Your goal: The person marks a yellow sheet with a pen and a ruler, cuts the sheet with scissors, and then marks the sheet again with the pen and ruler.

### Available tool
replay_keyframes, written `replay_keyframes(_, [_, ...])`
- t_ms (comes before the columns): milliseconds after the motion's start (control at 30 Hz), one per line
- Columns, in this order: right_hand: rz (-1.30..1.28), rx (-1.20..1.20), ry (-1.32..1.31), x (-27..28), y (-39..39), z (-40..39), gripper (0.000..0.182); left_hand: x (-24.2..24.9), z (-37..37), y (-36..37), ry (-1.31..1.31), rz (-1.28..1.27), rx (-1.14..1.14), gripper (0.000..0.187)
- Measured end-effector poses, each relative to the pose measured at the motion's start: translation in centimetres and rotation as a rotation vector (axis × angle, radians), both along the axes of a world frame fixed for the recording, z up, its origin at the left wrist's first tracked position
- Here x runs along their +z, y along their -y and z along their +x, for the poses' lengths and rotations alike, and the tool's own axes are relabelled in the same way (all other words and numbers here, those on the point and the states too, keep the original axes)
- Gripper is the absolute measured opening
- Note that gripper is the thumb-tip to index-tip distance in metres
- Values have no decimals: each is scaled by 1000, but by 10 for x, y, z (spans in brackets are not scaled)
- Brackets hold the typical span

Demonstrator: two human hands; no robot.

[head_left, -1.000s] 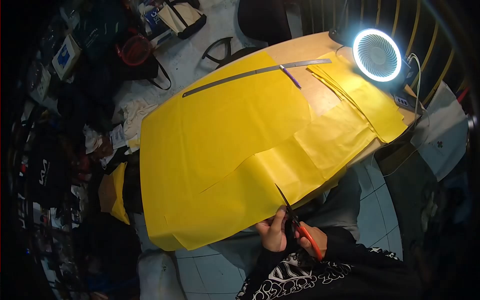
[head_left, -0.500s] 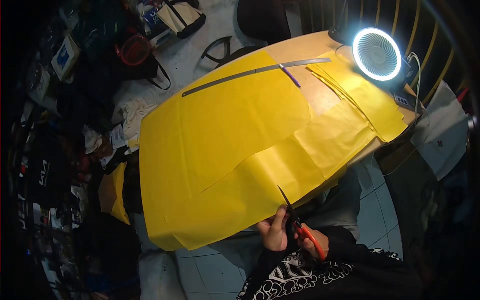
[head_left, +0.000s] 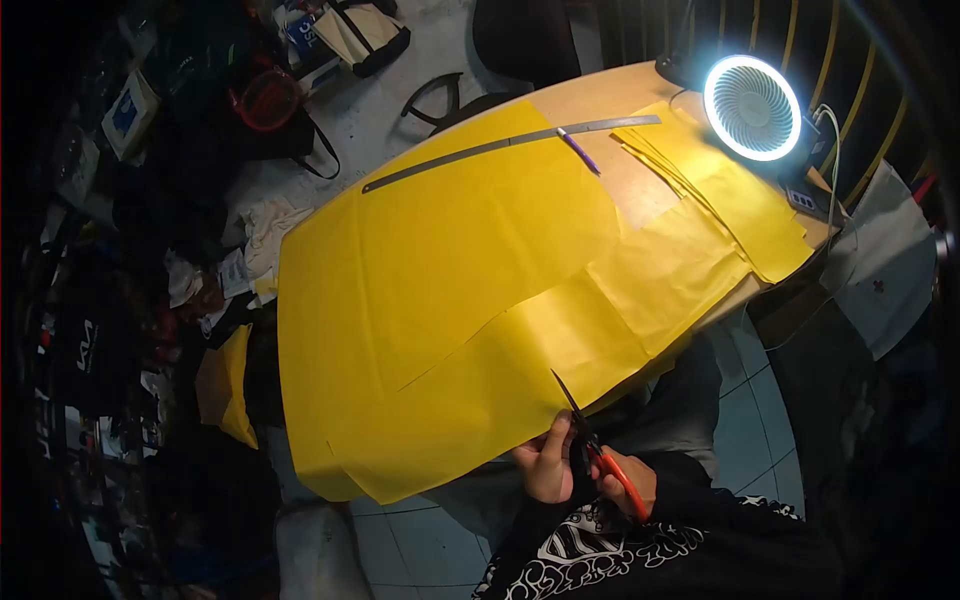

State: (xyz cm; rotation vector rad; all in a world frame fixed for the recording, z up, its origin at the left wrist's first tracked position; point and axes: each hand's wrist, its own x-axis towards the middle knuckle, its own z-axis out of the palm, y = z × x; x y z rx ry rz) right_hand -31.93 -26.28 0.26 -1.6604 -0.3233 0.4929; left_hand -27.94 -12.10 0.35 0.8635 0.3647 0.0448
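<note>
My right hand (head_left: pixel 630 484) is wrapped round the orange handles of a pair of scissors (head_left: pixel 622 482). Their dark blades point up and left, over the near edge of a large yellow sheet (head_left: pixel 450 300). Just left of the blades, my left hand (head_left: pixel 548 462) pinches the sheet's near edge between thumb and fingers. A long cut or edge line runs across the sheet further up. On its far part lie a metal ruler (head_left: pixel 480 152) and a purple pen (head_left: pixel 579 152), which touches the ruler.
A wooden table (head_left: pixel 600 85) bears the sheet and folded yellow pieces (head_left: pixel 770 225) at the right. A lit ring-shaped fan lamp (head_left: pixel 753 108) stands at the back right. Beyond the table are a black chair (head_left: pixel 525 40) and a bag (head_left: pixel 362 38).
</note>
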Motion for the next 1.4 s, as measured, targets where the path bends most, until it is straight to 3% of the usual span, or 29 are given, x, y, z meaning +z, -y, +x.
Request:
replay_keyframes(300, [-81,-9,-13,-2,-2,0,51,0,-1,0,-44,-5,26,14])
replay_keyframes(900, [-33,-3,30,0,-3,9,55,9,0,-3,-126,11,23,13])
replay_keyframes(1000, [-100,-67,54,4,-8,5,68,12,-1,-4,-143,0,10,13])
replay_keyframes(1400, [-31,-53,9,4,-8,7,68,9,1,-3,-171,-41,25,14])
